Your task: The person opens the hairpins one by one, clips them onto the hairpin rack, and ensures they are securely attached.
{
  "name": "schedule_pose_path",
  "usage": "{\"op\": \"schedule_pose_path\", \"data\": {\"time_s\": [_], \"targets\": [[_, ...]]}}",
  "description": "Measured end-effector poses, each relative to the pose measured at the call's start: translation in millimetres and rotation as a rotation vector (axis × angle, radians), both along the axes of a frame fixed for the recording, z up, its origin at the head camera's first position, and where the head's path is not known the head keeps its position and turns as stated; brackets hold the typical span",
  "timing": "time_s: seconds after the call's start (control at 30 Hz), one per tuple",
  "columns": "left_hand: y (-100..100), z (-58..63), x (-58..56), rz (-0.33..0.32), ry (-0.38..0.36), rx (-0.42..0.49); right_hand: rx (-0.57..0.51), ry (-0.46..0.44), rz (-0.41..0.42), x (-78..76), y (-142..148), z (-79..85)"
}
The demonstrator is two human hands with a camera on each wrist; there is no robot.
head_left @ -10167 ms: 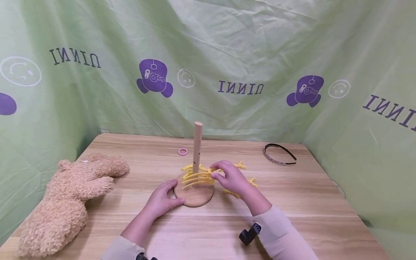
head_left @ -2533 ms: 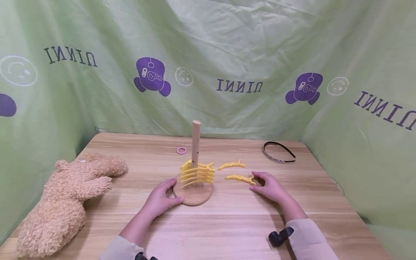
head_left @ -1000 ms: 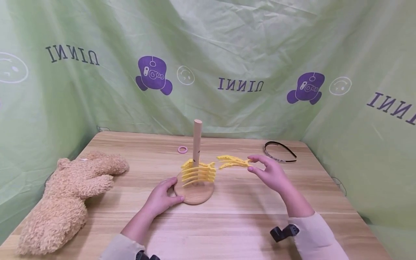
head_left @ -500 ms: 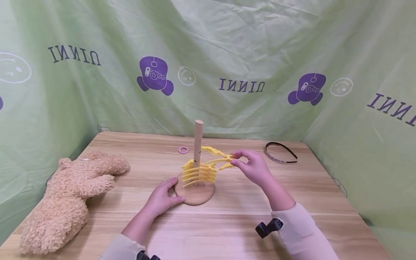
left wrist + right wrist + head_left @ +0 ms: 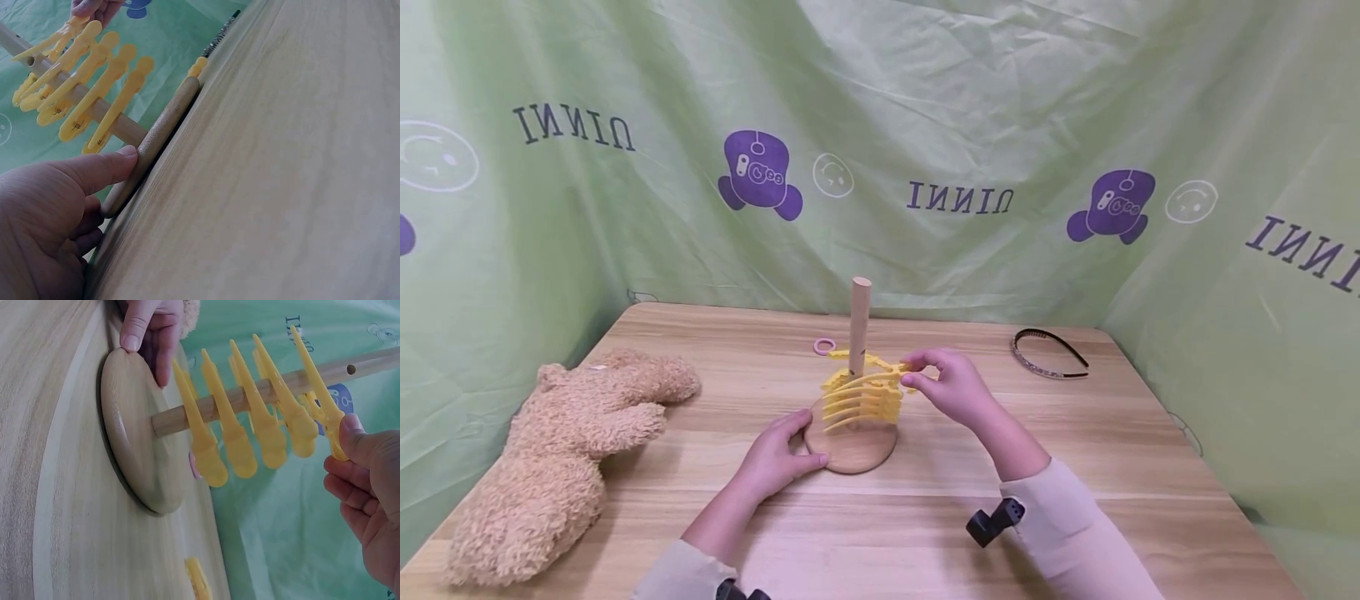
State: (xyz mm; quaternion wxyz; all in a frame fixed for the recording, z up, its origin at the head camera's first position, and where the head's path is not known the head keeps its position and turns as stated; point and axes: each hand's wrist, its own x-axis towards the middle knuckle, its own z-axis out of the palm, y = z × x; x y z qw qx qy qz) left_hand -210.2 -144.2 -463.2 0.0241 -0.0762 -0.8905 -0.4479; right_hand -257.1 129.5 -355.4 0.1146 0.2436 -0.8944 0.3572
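A wooden post (image 5: 860, 321) stands on a round wooden base (image 5: 850, 457), with several yellow hair clips (image 5: 861, 408) clamped one above another round its lower part. My left hand (image 5: 775, 462) grips the rim of the base, thumb on its edge. Above the stack, my right hand (image 5: 951, 387) pinches the tail end of another yellow hair clip (image 5: 319, 381). Its jaws are spread, one on each side of the post, as the right wrist view shows. One loose yellow clip (image 5: 199, 578) lies on the table, mostly hidden behind my right hand in the head view.
On the left of the table (image 5: 1120, 467) lies a fluffy tan plush toy (image 5: 565, 467). A pink ring (image 5: 824, 346) is behind the post, and a black glittery headband (image 5: 1048, 354) lies at the back right. A green printed curtain (image 5: 970, 108) surrounds the table.
My right hand has picked up a clip from the table on the right, spread it and brought it left to the post. More clips sit on the post than earlier. The left hand stays put.
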Motion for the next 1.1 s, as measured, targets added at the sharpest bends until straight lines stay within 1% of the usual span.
{"op": "schedule_pose_path", "data": {"time_s": [0.17,0.3,0.6,0.9,1.1], "targets": [[-0.1,0.1,0.7,0.000,-0.001,-0.001,-0.001,-0.040,0.002,0.1,-3.7,-0.3],[0.5,0.9,1.2,-0.001,-0.001,-0.002,0.003,-0.055,0.008,0.3,-5.0,-0.4],[0.2,1.0,2.1,-0.006,0.036,-0.024,-0.006,-0.071,0.035,2.3,-6.6,1.6],[-0.5,0.1,-0.1,-0.006,0.024,-0.019,-0.017,-0.115,0.055,3.2,-3.6,1.3],[0.1,0.8,0.0,-0.009,0.017,-0.014,-0.020,-0.126,0.066,3.1,-1.4,0.2]]}}
